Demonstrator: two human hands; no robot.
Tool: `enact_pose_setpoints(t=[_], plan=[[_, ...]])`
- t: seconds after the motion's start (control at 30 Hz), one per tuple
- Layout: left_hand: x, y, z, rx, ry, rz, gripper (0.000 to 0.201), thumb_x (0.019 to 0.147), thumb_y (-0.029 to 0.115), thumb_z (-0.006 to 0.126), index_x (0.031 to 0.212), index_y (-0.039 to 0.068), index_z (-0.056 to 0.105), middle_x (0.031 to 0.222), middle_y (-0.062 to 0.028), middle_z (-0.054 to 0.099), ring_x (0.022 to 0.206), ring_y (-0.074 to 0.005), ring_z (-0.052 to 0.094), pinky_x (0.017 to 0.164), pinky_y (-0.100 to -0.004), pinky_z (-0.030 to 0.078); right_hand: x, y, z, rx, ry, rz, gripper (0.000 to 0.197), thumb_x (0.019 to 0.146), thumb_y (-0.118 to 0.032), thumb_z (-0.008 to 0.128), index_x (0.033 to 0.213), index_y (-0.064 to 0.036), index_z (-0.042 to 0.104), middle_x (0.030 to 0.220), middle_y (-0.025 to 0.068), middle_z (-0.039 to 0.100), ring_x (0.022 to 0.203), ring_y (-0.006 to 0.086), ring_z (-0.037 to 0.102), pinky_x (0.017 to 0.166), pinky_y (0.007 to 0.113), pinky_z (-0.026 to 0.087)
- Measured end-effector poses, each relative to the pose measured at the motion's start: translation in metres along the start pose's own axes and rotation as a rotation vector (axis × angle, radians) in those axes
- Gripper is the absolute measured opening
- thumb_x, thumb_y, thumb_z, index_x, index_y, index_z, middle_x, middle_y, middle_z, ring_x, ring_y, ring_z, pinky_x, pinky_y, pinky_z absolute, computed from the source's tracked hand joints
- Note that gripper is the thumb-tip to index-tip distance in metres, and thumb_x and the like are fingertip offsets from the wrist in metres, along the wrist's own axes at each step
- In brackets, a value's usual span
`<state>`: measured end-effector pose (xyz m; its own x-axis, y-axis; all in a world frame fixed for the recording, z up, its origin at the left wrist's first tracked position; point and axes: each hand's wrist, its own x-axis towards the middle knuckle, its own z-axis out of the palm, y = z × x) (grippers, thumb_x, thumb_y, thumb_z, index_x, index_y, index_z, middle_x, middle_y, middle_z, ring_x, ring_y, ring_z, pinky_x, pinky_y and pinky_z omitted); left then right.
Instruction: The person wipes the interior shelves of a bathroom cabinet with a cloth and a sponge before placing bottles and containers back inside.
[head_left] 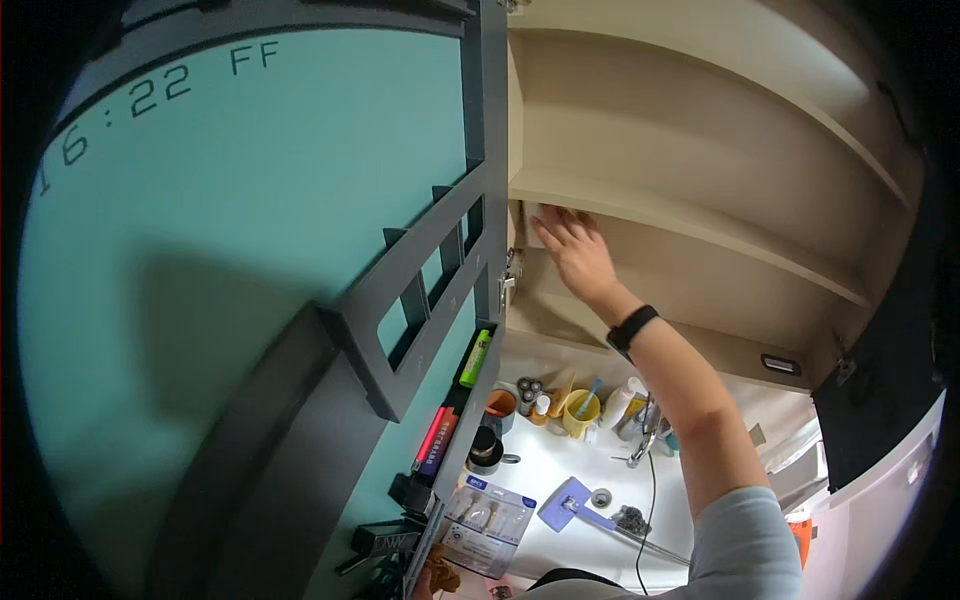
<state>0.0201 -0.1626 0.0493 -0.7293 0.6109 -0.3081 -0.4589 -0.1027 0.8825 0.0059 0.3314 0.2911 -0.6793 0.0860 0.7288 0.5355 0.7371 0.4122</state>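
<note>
My hands are well apart. My right hand (pixel 575 245), fingers stretched out, reaches beneath the shelf (pixel 650 215), near the left edge of the open cabinet (pixel 660 275); something pale shows at its fingertips. My left hand (pixel 423 584), mostly hidden beside the lower edge of the teal-panelled door (pixel 400 120), is next to a brown cloth (pixel 443 573); I cannot tell whether it grips it.

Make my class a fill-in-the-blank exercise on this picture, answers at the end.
The bare hand reaching inside the open beige shelved cabinet is the person's ____ one.
The narrow band on the bare forearm is ____.
The round cup holding a slim blue stick is ____.
In the picture, the flat purple tool head lies to the ____ of the round metal drain.

Missing words: right; black; yellow; left.
</note>
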Motion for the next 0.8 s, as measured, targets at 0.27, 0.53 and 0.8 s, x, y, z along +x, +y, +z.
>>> enact_pose_setpoints(t=[0.27, 0.53, 0.8], plan=[[0.011, -0.012, -0.002, -0.079, -0.182, 0.048, 0.022, 0.089, 0.016, 0.047, 0.106, 0.003, 0.051, 0.076, -0.0063, 0.057, 0.057, -0.0135, 0.053, 0.045, -0.0260, 0.041, 0.012, -0.023, -0.003, -0.129, 0.030, -0.037, 0.034, 0.078, -0.022, 0.046, 0.109, -0.0111, 0.054, 0.123, 0.0058, 0.043, 0.108, 0.0201, 0.041, 0.082, 0.032, 0.038], [0.022, -0.051, 0.008, 0.036, -0.113, -0.017, 0.030, 0.088, 0.016, 0.048, 0.116, 0.006, 0.046, 0.068, -0.0022, 0.048, 0.055, -0.0149, 0.051, 0.045, -0.0338, 0.050, -0.028, 0.034, -0.026, 0.007, -0.033, -0.043, 0.034, 0.078, -0.015, 0.046, 0.111, -0.0104, 0.055, 0.125, 0.0015, 0.047, 0.112, 0.0177, 0.048, 0.095, 0.039, 0.034], [0.002, -0.028, 0.077, 0.059, -0.287, -0.013, 0.025, 0.090, 0.019, 0.045, 0.108, 0.003, 0.050, 0.061, -0.0016, 0.042, 0.049, -0.0122, 0.037, 0.039, -0.0291, 0.033, -0.131, 0.127, -0.083, -0.138, -0.114, 0.178, 0.041, 0.076, -0.013, 0.051, 0.117, -0.0146, 0.052, 0.127, 0.0001, 0.045, 0.119, 0.0180, 0.040, 0.103, 0.043, 0.025]])
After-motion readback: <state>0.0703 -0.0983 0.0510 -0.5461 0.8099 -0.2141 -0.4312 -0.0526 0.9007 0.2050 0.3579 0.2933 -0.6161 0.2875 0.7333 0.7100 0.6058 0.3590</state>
